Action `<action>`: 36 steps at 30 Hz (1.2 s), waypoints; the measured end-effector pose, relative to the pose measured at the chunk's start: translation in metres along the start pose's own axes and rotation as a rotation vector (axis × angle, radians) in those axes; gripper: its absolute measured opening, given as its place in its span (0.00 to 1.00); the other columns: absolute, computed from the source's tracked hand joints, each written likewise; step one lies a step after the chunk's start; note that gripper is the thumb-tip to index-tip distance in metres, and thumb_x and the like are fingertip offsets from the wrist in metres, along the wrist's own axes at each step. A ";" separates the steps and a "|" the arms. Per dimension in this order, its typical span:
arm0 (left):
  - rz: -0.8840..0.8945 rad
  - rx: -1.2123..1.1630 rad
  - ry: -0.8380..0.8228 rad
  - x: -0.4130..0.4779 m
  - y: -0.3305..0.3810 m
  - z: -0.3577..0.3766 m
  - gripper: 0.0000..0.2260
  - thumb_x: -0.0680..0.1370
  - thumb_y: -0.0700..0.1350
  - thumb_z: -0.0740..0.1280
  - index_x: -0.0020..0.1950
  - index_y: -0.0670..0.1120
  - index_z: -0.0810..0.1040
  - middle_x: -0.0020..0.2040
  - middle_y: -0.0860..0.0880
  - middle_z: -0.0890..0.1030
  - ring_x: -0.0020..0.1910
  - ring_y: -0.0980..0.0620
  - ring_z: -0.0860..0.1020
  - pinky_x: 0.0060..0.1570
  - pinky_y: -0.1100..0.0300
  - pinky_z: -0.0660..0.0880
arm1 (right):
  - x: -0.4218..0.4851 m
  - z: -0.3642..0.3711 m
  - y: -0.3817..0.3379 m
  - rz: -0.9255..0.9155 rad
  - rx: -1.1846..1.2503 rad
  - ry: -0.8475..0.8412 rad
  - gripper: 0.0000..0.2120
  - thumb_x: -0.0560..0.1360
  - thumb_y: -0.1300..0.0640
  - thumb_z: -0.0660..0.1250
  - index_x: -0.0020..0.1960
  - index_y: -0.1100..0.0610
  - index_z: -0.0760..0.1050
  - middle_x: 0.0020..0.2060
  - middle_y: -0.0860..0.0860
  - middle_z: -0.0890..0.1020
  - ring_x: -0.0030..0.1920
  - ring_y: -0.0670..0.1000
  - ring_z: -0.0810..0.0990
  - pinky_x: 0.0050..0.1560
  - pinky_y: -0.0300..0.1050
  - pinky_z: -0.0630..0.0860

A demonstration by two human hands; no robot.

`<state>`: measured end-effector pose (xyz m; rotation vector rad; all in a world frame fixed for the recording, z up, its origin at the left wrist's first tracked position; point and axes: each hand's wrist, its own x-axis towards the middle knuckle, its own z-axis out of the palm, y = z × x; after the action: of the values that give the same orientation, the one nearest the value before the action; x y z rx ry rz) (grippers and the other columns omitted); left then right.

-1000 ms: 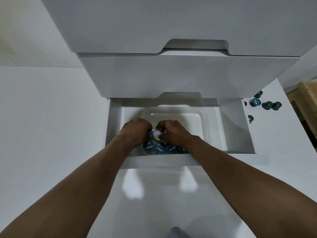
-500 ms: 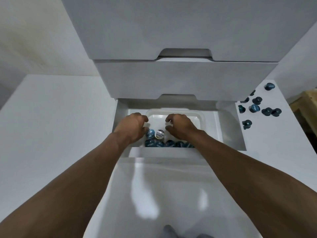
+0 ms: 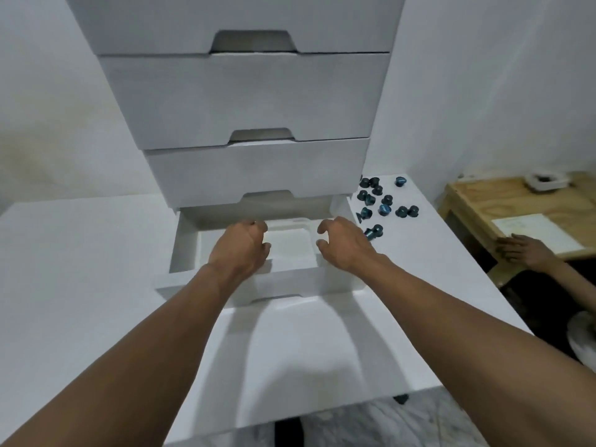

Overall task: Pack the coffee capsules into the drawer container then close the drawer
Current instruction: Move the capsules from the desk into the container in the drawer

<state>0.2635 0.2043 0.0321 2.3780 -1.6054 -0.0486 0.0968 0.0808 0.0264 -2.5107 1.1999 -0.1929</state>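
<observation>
The bottom white drawer (image 3: 180,246) of a stacked drawer unit stands pulled out, with a clear plastic container (image 3: 290,241) inside it. My left hand (image 3: 242,246) and my right hand (image 3: 342,243) hover over the drawer on either side of the container, fingers apart and curled, holding nothing. The drawer's front wall hides the capsules in the container. Several dark blue coffee capsules (image 3: 383,201) lie loose on the white table right of the drawer unit, just beyond my right hand.
Closed white drawers (image 3: 245,101) tower above the open one. A wooden side table (image 3: 516,201) with a white sheet and another person's hand (image 3: 522,253) is at the right. One capsule (image 3: 401,399) lies on the floor below the table's front edge.
Both hands have lifted out of the container and spread apart, letting go of the capsules. My head has pulled back and up, so more of the drawer unit and table shows.
</observation>
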 end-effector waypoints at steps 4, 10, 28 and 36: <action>0.039 -0.061 -0.011 -0.029 0.043 0.010 0.14 0.76 0.45 0.65 0.60 0.40 0.75 0.55 0.41 0.78 0.54 0.40 0.76 0.52 0.51 0.74 | -0.050 -0.007 0.037 0.092 -0.004 0.002 0.17 0.77 0.56 0.62 0.65 0.56 0.71 0.61 0.57 0.74 0.59 0.59 0.74 0.55 0.48 0.70; 0.118 -0.026 -0.071 -0.048 0.099 0.028 0.13 0.76 0.45 0.65 0.58 0.40 0.75 0.53 0.42 0.77 0.51 0.40 0.76 0.50 0.50 0.75 | -0.095 -0.016 0.091 0.177 0.000 -0.005 0.17 0.76 0.55 0.62 0.65 0.55 0.71 0.61 0.57 0.74 0.61 0.59 0.73 0.58 0.49 0.70; -0.050 -0.039 -0.088 0.055 0.288 0.097 0.14 0.77 0.43 0.63 0.62 0.41 0.73 0.58 0.41 0.76 0.54 0.39 0.75 0.51 0.52 0.73 | -0.023 -0.082 0.290 0.053 -0.022 -0.066 0.18 0.76 0.56 0.62 0.65 0.53 0.71 0.59 0.54 0.74 0.60 0.57 0.73 0.52 0.46 0.69; -0.161 -0.052 -0.141 0.085 0.302 0.121 0.18 0.77 0.42 0.64 0.66 0.42 0.70 0.62 0.41 0.73 0.59 0.41 0.73 0.54 0.53 0.71 | 0.023 -0.070 0.316 -0.068 0.009 -0.161 0.18 0.76 0.56 0.63 0.65 0.54 0.71 0.58 0.55 0.74 0.59 0.58 0.74 0.56 0.48 0.71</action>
<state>0.0015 -0.0032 -0.0015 2.5069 -1.4470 -0.2923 -0.1371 -0.1383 -0.0258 -2.5067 1.0492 -0.0124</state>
